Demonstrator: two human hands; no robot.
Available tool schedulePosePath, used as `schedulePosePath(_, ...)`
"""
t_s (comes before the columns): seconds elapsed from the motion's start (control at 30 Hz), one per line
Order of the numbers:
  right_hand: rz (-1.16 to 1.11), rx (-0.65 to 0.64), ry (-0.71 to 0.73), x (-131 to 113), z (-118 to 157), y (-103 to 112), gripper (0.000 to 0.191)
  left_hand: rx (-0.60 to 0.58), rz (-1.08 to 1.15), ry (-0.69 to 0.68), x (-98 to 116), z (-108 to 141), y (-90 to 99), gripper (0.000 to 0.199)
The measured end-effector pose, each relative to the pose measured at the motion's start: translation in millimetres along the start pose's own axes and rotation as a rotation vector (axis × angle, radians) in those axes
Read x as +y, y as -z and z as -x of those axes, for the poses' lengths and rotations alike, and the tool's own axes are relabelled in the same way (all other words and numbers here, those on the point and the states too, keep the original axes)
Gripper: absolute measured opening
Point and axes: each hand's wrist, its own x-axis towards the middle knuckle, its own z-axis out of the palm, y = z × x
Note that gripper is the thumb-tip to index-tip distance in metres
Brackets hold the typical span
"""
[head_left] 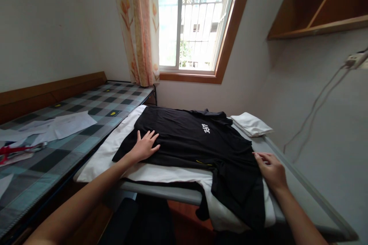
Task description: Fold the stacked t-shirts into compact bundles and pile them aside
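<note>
A black T-shirt (184, 134) with white lettering lies spread over white cloth (166, 173) on a grey table (304, 195). Its near sleeve hangs toward the front edge, and a small yellow mark shows near that sleeve. My left hand (144, 146) rests flat on the shirt's left part, fingers spread. At the shirt's right edge, my right hand (270, 168) has its thumb and fingers pinched together on the black fabric.
Folded white cloth (250, 124) sits at the table's back right. On the left stands a bed with a checked cover (97, 103), bearing papers (73, 124) and a red object (14, 152). Behind are a curtain (140, 26) and window; a wooden shelf (319, 26) hangs upper right.
</note>
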Motion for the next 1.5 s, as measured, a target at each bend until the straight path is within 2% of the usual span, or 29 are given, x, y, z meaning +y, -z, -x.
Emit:
schedulePosePath(0.13, 0.05, -0.006, -0.043, 4, 1, 1, 0.042, 0.053, 0.029, -0.22, 37, -22, -1.7, 0.058)
schedulePosePath(0.23, 0.039, -0.052, -0.075, 7, 2, 0, 0.045, 0.025, 0.059, -0.327, 49, -32, -8.8, 0.059)
schedulePosePath(0.33, 0.044, -0.072, -0.078, 10, 2, -2, 0.045, -0.027, 0.067, -0.328, 48, -31, -17.5, 0.06)
schedulePosePath(0.43, 0.051, -0.106, -0.071, 12, 1, -3, 0.045, -0.028, 0.087, -0.347, 41, -23, -21.6, 0.062)
schedulePosePath(0.7, 0.075, -0.107, -0.061, 5, 1, 0, 0.053, 0.003, 0.197, -0.483, 32, -11, -13.4, 0.065)
schedulePosePath(0.9, 0.08, -0.111, -0.068, 1, 2, 3, 0.058, 0.143, 0.345, -0.576, 35, -10, -14.1, 0.039)
schedulePosePath(1.03, 0.07, -0.114, -0.023, 0, 2, 4, 0.06, 0.195, 0.339, -0.587, 39, -9, -12.3, 0.019)
schedulePosePath(1.2, 0.039, -0.093, -0.027, -5, 2, 5, 0.064, 0.254, 0.28, -0.575, 41, -12, -16.1, 0.024)
schedulePosePath(1.5, 0.038, -0.058, -0.052, -6, 2, 3, 0.07, 0.243, 0.282, -0.597, 39, -13, -18.0, 0.031)
